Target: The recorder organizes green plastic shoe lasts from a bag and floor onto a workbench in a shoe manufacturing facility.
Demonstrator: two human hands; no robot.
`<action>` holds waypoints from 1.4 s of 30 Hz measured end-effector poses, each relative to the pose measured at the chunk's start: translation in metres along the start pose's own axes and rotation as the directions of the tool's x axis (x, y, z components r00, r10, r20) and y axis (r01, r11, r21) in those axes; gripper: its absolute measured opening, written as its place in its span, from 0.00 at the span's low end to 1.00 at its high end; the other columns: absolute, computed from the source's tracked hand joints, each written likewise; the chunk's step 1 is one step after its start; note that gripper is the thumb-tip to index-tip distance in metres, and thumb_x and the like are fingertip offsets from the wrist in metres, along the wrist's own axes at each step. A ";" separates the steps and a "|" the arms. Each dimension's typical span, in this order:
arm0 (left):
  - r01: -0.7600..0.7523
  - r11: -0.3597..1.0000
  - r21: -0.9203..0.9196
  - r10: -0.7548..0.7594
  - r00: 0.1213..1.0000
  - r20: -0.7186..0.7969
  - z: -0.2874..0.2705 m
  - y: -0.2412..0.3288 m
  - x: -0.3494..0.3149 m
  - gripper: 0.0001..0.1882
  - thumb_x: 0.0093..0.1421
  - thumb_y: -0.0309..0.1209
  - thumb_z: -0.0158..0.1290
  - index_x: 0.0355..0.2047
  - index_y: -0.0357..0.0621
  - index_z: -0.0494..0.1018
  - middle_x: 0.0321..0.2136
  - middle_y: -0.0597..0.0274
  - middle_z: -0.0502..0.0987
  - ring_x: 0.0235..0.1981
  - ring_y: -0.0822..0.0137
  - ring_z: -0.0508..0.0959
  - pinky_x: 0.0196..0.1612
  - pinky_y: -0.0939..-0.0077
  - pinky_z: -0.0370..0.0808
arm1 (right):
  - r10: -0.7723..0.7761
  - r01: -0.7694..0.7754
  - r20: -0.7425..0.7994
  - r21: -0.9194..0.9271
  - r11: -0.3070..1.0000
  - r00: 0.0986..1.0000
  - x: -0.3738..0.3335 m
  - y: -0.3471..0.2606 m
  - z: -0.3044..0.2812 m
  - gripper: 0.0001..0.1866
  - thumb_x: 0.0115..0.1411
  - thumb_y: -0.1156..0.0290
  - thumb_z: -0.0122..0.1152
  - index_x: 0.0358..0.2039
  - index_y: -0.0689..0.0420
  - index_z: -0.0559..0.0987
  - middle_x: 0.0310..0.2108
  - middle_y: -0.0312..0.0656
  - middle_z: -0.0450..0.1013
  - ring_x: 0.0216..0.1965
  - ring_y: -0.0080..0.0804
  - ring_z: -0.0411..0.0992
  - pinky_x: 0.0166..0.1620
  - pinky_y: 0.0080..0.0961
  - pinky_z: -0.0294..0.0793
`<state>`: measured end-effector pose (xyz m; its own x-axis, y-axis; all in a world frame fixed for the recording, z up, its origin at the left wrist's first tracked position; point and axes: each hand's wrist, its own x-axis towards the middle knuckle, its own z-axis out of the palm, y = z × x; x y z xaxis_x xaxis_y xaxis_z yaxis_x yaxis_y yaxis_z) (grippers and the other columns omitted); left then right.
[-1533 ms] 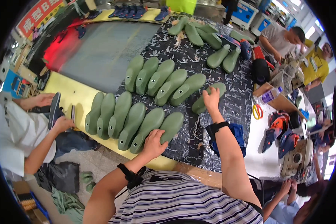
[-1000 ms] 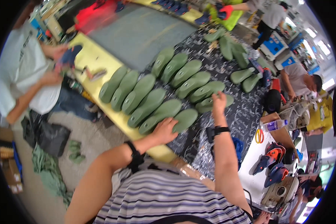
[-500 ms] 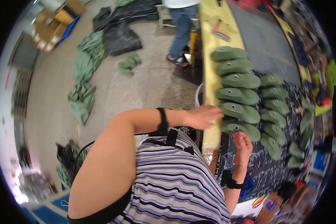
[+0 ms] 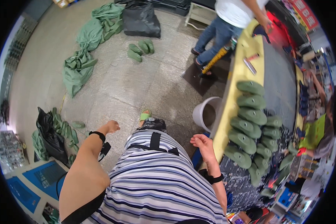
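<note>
My left hand (image 4: 111, 127) hangs over the floor at my left side, fingers loosely bent, holding nothing I can see. To the right, beside the bench edge, my right hand (image 4: 203, 145) is empty, its fingers half curled and apart. It is nearest to a row of green shoe lasts (image 4: 243, 141) lying side by side along the yellow bench edge (image 4: 232, 93). A second row of green lasts (image 4: 269, 143) lies just beyond, on black material with white marks. Neither hand touches a last.
A white bucket (image 4: 199, 116) stands against the bench. Loose green lasts (image 4: 135, 52) lie on the floor ahead, near green sacks (image 4: 89, 35) and a black bag (image 4: 141, 18). A co-worker in jeans (image 4: 217, 35) stands at the bench's far end, near a handled tool (image 4: 251, 64).
My body and view have turned left. Both hands have moved off the lasts, the left swinging out over the floor and the right drawing back to the bench edge. The rows look unchanged.
</note>
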<state>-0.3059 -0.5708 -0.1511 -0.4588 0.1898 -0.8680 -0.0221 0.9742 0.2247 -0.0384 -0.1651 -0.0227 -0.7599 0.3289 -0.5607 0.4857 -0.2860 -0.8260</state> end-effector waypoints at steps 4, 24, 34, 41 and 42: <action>0.103 0.960 -0.262 -0.107 0.994 0.000 -0.048 -0.050 0.043 0.19 0.46 0.39 0.55 0.33 0.35 0.76 0.34 0.44 0.77 0.38 0.48 0.76 0.41 0.64 0.73 | 0.053 -0.054 -0.019 -0.048 0.997 0.998 0.077 -0.021 0.053 0.12 0.60 0.69 0.51 0.40 0.64 0.73 0.34 0.43 0.74 0.35 0.28 0.73 0.37 0.22 0.73; -0.195 0.940 -0.281 0.064 0.907 -0.417 -0.251 -0.030 0.227 0.16 0.47 0.33 0.51 0.37 0.42 0.75 0.34 0.44 0.76 0.39 0.48 0.75 0.44 0.63 0.71 | 0.417 -0.380 0.057 -0.318 0.869 0.907 0.483 -0.166 0.171 0.20 0.56 0.66 0.57 0.47 0.61 0.68 0.36 0.43 0.72 0.36 0.28 0.72 0.32 0.23 0.74; -0.046 0.917 -0.397 -0.138 0.897 -0.421 -0.317 0.035 0.479 0.19 0.48 0.38 0.54 0.40 0.45 0.74 0.33 0.46 0.77 0.38 0.50 0.76 0.42 0.61 0.72 | 0.295 0.239 0.462 -0.793 0.561 0.837 0.850 -0.144 0.305 0.34 0.50 0.56 0.58 0.52 0.64 0.65 0.40 0.63 0.69 0.44 0.53 0.69 0.46 0.39 0.68; -0.029 0.778 -0.628 -0.397 0.751 -0.527 -0.343 0.073 0.723 0.23 0.48 0.43 0.55 0.41 0.42 0.73 0.33 0.46 0.77 0.38 0.50 0.77 0.40 0.65 0.73 | 0.172 0.255 0.356 -0.867 0.429 0.919 1.059 -0.065 0.402 0.22 0.47 0.61 0.56 0.32 0.72 0.74 0.38 0.69 0.67 0.44 0.58 0.67 0.47 0.42 0.66; -0.003 0.814 -0.580 -0.357 0.786 -0.505 -0.342 0.083 0.756 0.26 0.48 0.44 0.55 0.43 0.39 0.71 0.35 0.44 0.76 0.39 0.48 0.76 0.42 0.64 0.72 | 0.093 0.257 0.322 -0.872 0.417 0.942 1.085 -0.038 0.402 0.25 0.47 0.60 0.57 0.35 0.73 0.73 0.41 0.70 0.66 0.45 0.59 0.65 0.48 0.41 0.66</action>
<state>-0.9586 -0.3883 -0.6369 -0.8013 -0.2604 -0.5386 -0.5320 0.7219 0.4425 -1.0556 -0.1589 -0.5765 -0.8100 -0.0059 -0.5865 0.3842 0.7501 -0.5382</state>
